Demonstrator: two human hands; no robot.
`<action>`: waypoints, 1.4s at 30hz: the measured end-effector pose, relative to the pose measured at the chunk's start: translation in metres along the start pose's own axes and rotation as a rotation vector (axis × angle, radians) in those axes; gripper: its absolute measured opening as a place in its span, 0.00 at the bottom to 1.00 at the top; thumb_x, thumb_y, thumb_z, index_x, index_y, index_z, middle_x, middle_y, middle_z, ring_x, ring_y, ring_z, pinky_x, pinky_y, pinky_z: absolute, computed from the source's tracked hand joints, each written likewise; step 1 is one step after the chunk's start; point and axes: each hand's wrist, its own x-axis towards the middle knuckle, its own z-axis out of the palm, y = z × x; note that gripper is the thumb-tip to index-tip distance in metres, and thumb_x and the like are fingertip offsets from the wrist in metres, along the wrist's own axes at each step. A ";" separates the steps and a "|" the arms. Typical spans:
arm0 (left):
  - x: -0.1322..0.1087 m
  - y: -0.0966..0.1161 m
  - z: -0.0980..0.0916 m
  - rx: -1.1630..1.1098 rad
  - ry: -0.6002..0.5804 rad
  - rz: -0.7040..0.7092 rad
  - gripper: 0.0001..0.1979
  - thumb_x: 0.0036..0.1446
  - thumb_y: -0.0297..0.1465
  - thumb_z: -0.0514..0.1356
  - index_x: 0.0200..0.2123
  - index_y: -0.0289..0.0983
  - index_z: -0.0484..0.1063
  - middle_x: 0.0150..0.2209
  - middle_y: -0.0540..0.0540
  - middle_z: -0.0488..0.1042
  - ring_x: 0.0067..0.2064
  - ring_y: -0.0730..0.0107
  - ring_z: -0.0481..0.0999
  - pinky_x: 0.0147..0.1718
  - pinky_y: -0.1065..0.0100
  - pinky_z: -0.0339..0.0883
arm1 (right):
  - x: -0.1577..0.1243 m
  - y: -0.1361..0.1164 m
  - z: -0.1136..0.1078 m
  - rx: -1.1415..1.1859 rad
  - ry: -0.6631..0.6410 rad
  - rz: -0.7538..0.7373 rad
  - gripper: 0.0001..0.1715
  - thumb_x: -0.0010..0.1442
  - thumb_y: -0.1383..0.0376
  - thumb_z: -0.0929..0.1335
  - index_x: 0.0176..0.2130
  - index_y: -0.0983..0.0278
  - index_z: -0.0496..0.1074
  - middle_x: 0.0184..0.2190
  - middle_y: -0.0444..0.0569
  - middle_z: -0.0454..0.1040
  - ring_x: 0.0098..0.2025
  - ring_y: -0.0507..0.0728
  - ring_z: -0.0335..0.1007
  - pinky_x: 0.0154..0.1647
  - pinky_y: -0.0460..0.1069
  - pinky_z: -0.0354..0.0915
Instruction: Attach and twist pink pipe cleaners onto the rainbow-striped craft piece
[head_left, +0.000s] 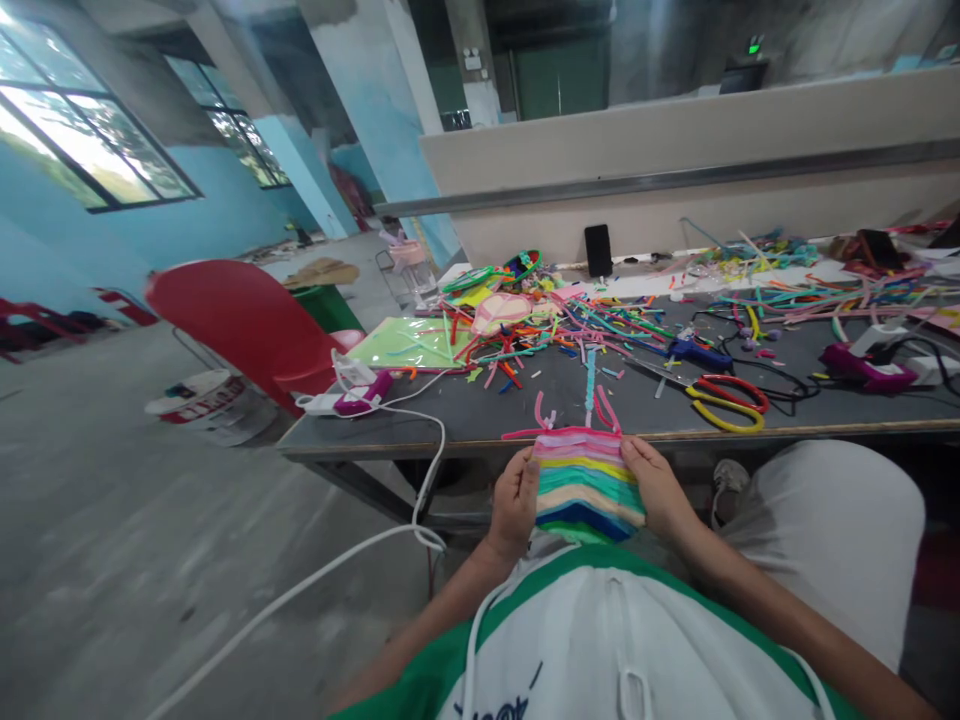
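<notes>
Between my hands is a striped panel of pipe cleaners, with pink, yellow, teal, cream, blue and green bands. My left hand grips its left edge, thumb in front. On the opposite edge, my right hand pinches the panel near its upper corner. Loose pink pipe cleaner ends stick up from the top, and a light-blue strip lies on the table just beyond. The panel is held at the table's front edge, above my lap. Fingers behind the panel are hidden.
Scissors with red and yellow handles lie at the table edge, near a blue glue gun. Piled pipe cleaners cover the table's back. A white cable hangs off the left side, by a red chair.
</notes>
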 end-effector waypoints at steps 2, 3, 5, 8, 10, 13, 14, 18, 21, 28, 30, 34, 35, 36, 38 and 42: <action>0.001 0.000 0.002 -0.137 0.005 -0.091 0.20 0.58 0.44 0.56 0.47 0.37 0.72 0.43 0.41 0.76 0.45 0.59 0.74 0.46 0.63 0.66 | 0.001 -0.002 -0.001 -0.033 0.038 -0.009 0.19 0.52 0.47 0.69 0.36 0.58 0.70 0.35 0.47 0.78 0.35 0.61 0.73 0.31 0.51 0.68; 0.001 -0.001 0.002 -0.216 0.003 -0.136 0.21 0.58 0.45 0.56 0.48 0.37 0.72 0.43 0.41 0.76 0.45 0.59 0.75 0.46 0.62 0.66 | 0.001 -0.003 -0.002 -0.051 0.061 -0.014 0.20 0.52 0.47 0.68 0.37 0.58 0.70 0.36 0.47 0.78 0.36 0.61 0.73 0.30 0.51 0.68; 0.001 -0.002 0.003 -0.369 -0.025 -0.213 0.22 0.58 0.45 0.55 0.50 0.38 0.70 0.44 0.41 0.77 0.45 0.59 0.75 0.46 0.61 0.67 | 0.002 -0.003 -0.003 -0.073 0.094 -0.025 0.20 0.52 0.46 0.68 0.37 0.58 0.70 0.36 0.47 0.78 0.36 0.62 0.74 0.30 0.52 0.68; -0.002 -0.002 0.002 -0.509 -0.120 -0.290 0.23 0.58 0.44 0.56 0.53 0.37 0.68 0.46 0.39 0.76 0.48 0.58 0.75 0.47 0.59 0.67 | 0.005 -0.001 -0.005 -0.047 0.095 -0.024 0.21 0.52 0.45 0.67 0.37 0.57 0.70 0.35 0.47 0.78 0.36 0.61 0.74 0.31 0.52 0.69; -0.005 -0.001 0.000 -0.539 -0.188 -0.330 0.25 0.55 0.40 0.61 0.54 0.37 0.66 0.48 0.39 0.75 0.50 0.56 0.74 0.49 0.58 0.67 | 0.006 -0.001 -0.006 -0.004 0.079 -0.009 0.21 0.52 0.46 0.68 0.38 0.58 0.70 0.35 0.47 0.78 0.36 0.61 0.74 0.33 0.53 0.70; -0.010 0.004 0.000 -0.552 -0.289 -0.365 0.33 0.48 0.34 0.68 0.58 0.40 0.62 0.50 0.40 0.74 0.52 0.54 0.73 0.51 0.56 0.65 | 0.007 -0.001 -0.007 0.059 0.069 0.032 0.21 0.50 0.47 0.70 0.38 0.58 0.70 0.35 0.46 0.78 0.35 0.61 0.75 0.36 0.54 0.70; -0.011 0.006 0.000 -0.556 -0.309 -0.371 0.36 0.46 0.34 0.69 0.58 0.40 0.61 0.51 0.40 0.73 0.52 0.53 0.73 0.51 0.56 0.65 | 0.007 -0.001 -0.007 0.071 0.068 0.049 0.21 0.50 0.48 0.70 0.39 0.58 0.70 0.35 0.47 0.79 0.36 0.61 0.75 0.37 0.54 0.71; -0.013 0.003 0.002 -0.530 -0.319 -0.382 0.39 0.43 0.34 0.70 0.59 0.41 0.60 0.52 0.40 0.73 0.53 0.51 0.72 0.52 0.54 0.65 | 0.008 -0.001 -0.008 0.075 0.061 0.083 0.23 0.50 0.48 0.71 0.41 0.58 0.71 0.39 0.48 0.79 0.37 0.62 0.76 0.39 0.56 0.71; -0.013 -0.005 0.000 -0.478 -0.330 -0.367 0.38 0.44 0.32 0.69 0.58 0.42 0.60 0.53 0.41 0.72 0.54 0.53 0.72 0.54 0.54 0.63 | 0.008 0.000 -0.008 0.070 0.050 0.053 0.21 0.50 0.49 0.70 0.40 0.58 0.71 0.38 0.47 0.79 0.36 0.61 0.76 0.39 0.55 0.71; -0.001 0.001 -0.010 -0.440 -0.313 -0.365 0.31 0.49 0.34 0.67 0.56 0.39 0.64 0.53 0.40 0.72 0.54 0.55 0.72 0.53 0.58 0.64 | 0.003 0.000 -0.007 0.034 0.027 0.025 0.21 0.52 0.49 0.69 0.40 0.58 0.72 0.36 0.46 0.79 0.35 0.60 0.75 0.38 0.53 0.70; 0.007 0.007 -0.010 -0.459 -0.206 -0.342 0.26 0.51 0.36 0.66 0.53 0.38 0.67 0.49 0.40 0.75 0.51 0.57 0.74 0.50 0.59 0.67 | 0.003 0.004 -0.007 0.030 0.018 0.014 0.20 0.52 0.49 0.70 0.41 0.58 0.72 0.36 0.46 0.79 0.35 0.59 0.74 0.38 0.53 0.70; 0.019 0.013 -0.005 -0.464 -0.056 -0.330 0.17 0.51 0.35 0.65 0.43 0.35 0.71 0.38 0.43 0.79 0.43 0.62 0.78 0.44 0.61 0.70 | 0.005 0.012 -0.008 0.038 0.022 0.015 0.19 0.52 0.51 0.71 0.42 0.57 0.72 0.35 0.44 0.78 0.34 0.57 0.74 0.38 0.51 0.69; 0.020 0.013 -0.004 -0.467 -0.038 -0.332 0.15 0.50 0.34 0.66 0.41 0.35 0.71 0.36 0.44 0.79 0.41 0.63 0.78 0.43 0.61 0.71 | 0.005 0.013 -0.008 0.046 0.014 0.023 0.19 0.52 0.52 0.71 0.42 0.57 0.72 0.35 0.44 0.78 0.34 0.57 0.74 0.38 0.51 0.69; 0.021 0.012 -0.003 -0.474 -0.028 -0.336 0.14 0.50 0.34 0.66 0.39 0.35 0.72 0.35 0.45 0.79 0.40 0.63 0.79 0.43 0.62 0.71 | 0.005 0.013 -0.008 0.055 0.003 0.030 0.18 0.52 0.52 0.71 0.42 0.57 0.72 0.35 0.44 0.78 0.33 0.57 0.74 0.38 0.51 0.69; 0.021 0.011 -0.002 -0.500 -0.015 -0.354 0.12 0.49 0.34 0.67 0.35 0.34 0.72 0.32 0.45 0.79 0.37 0.64 0.79 0.41 0.62 0.72 | 0.004 0.013 -0.008 0.073 -0.023 0.039 0.18 0.52 0.52 0.71 0.41 0.58 0.73 0.36 0.45 0.78 0.33 0.57 0.74 0.37 0.51 0.69; 0.021 0.010 0.000 -0.535 -0.009 -0.424 0.11 0.48 0.34 0.68 0.31 0.33 0.74 0.29 0.46 0.79 0.35 0.63 0.79 0.40 0.62 0.72 | 0.003 0.010 -0.007 0.096 -0.055 0.039 0.18 0.52 0.53 0.71 0.41 0.59 0.73 0.35 0.45 0.79 0.33 0.57 0.74 0.36 0.51 0.69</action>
